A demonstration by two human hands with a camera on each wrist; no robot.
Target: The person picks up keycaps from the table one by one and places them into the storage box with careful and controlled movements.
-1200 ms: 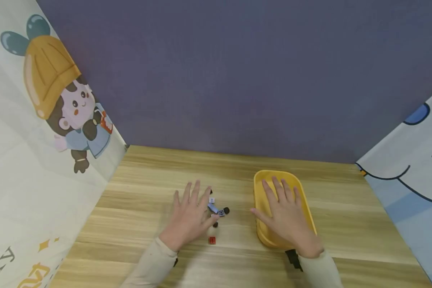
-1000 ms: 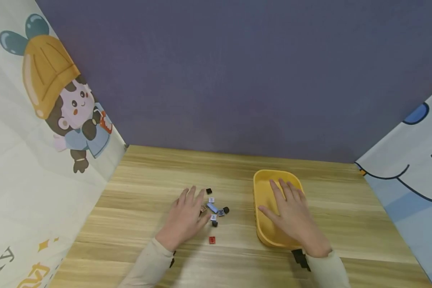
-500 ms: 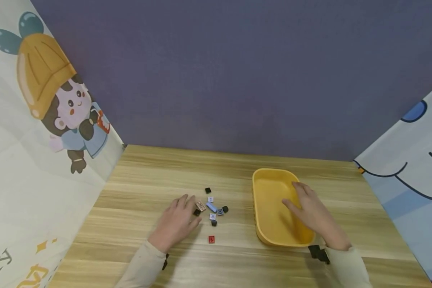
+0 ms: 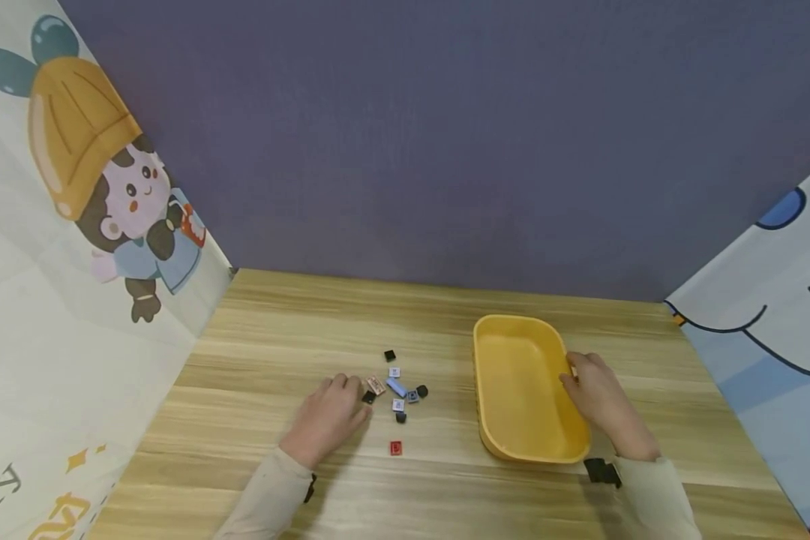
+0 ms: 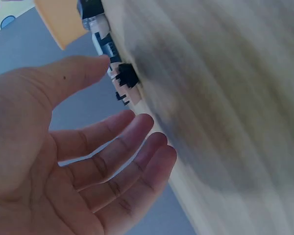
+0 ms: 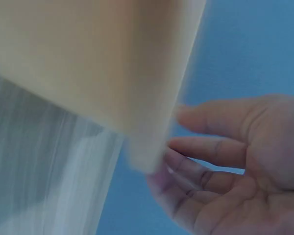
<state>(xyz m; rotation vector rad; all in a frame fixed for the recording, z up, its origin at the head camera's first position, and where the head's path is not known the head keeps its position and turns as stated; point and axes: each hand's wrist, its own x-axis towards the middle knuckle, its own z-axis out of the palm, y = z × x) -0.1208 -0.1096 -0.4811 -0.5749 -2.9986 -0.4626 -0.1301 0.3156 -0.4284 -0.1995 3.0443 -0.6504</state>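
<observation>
Several small pieces that look like toy building bricks lie loose on the wooden table. A tan brick (image 4: 376,385), a black brick (image 4: 368,397) and a blue brick (image 4: 397,387) are among them. My left hand (image 4: 327,420) hovers just left of the group, fingers loosely bent. Its palm holds nothing in the left wrist view, where the thumb (image 5: 83,73) comes close to the dark pieces. My right hand (image 4: 601,401) grips the right rim of a yellow plastic bin (image 4: 523,390), thumb over the rim and fingers outside. The wall partly hides those fingertips (image 6: 161,178).
A red brick (image 4: 395,448) lies nearer the front, apart from the others. Another black brick (image 4: 389,355) sits at the back of the group. The wooden table (image 4: 445,495) ends at a dark wall (image 4: 445,150), with printed cloth (image 4: 148,300) at the left side.
My right hand has moved from above the bin to its right rim and taken hold. The left hand has drawn back left and lowered beside the bricks, its fingers more bent.
</observation>
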